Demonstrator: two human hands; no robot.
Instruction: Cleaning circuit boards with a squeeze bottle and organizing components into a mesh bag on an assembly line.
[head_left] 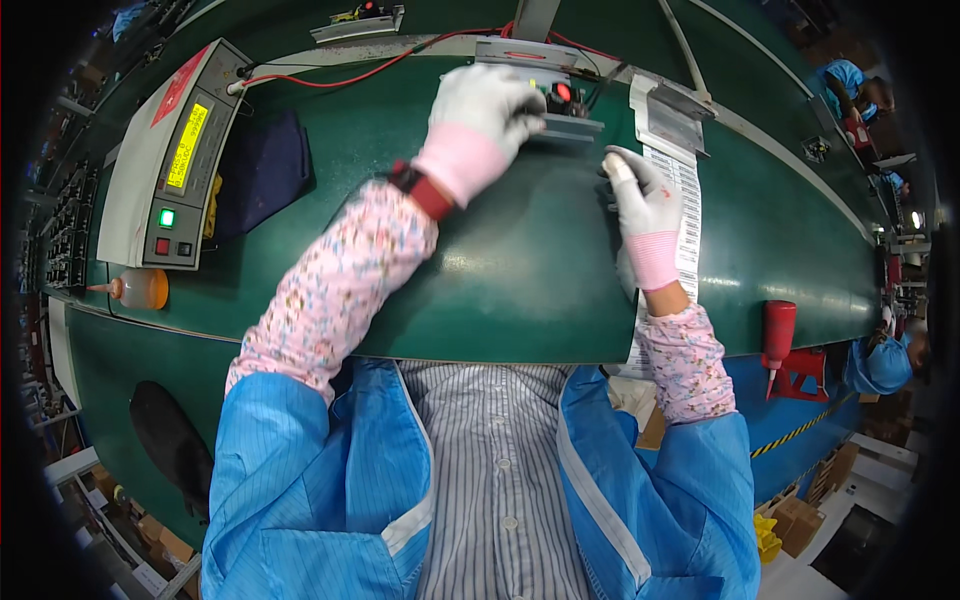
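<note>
My left hand (pixel 480 105), in a white glove with a pink cuff, reaches to the far side of the green belt. Its fingers curl over a grey fixture (pixel 570 125) that carries a red button (pixel 563 91); what lies under the fingers is hidden. My right hand (pixel 645 205), gloved the same way, lies along the left edge of a long white label strip (pixel 688 210). Its thumb and forefinger pinch at the strip's edge just below the grey dispenser (pixel 675 115).
A grey tester box (pixel 140 180) with a lit yellow display stands at the left, with a dark blue cloth (pixel 262 170) beside it and an orange bottle (pixel 140 288) in front. Red wires (pixel 330 80) run along the back. A red tool (pixel 778 330) hangs at the belt's right edge. A co-worker (pixel 880 365) works at the right.
</note>
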